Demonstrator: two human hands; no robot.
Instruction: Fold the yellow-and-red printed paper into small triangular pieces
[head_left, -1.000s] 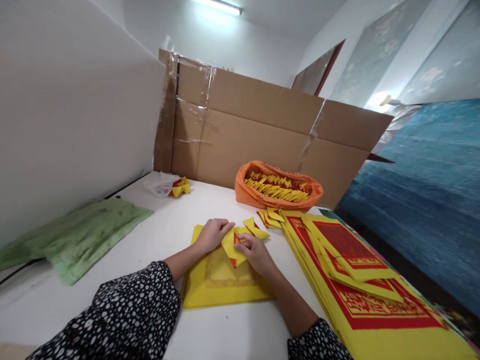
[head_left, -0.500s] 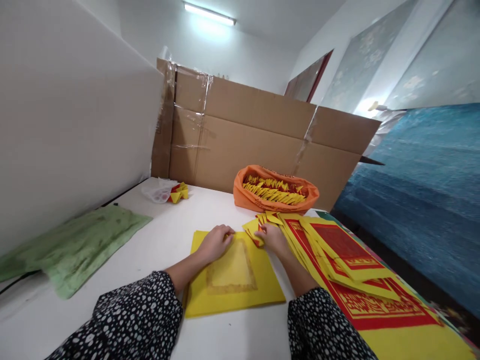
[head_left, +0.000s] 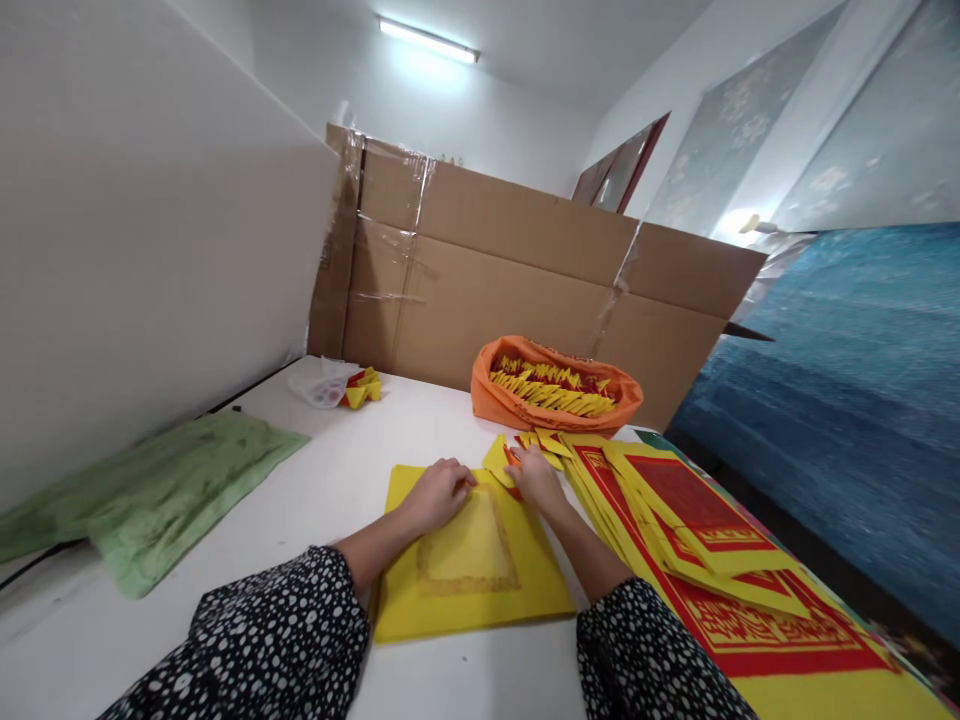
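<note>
A stack of yellow paper sheets point(head_left: 540, 590), its top one bearing a pale square with a brownish border, lies on the white table before me. Curled fingers bring my left hand point(head_left: 441, 492) down on the upper part of the stack; whatever they may pinch is hidden. At the stack's upper right corner, my right hand point(head_left: 535, 476) grips a folded yellow-and-red paper piece point(head_left: 496, 460). Just behind that hand lie more folded paper pieces point(head_left: 553, 443), partly covered by it.
An orange bag point(head_left: 495, 405) packed with folded papers stands behind, before a cardboard wall point(head_left: 510, 260). Red-printed yellow sheets point(head_left: 780, 640) are piled on the right. To the left are a green cloth point(head_left: 180, 490) and a clear plastic bag point(head_left: 322, 385) beside folded paper.
My right hand has shifted slightly left with the folded paper piece, which now sits apart from the other folded pieces. My left hand stays on the stack. The view has tilted slightly.
</note>
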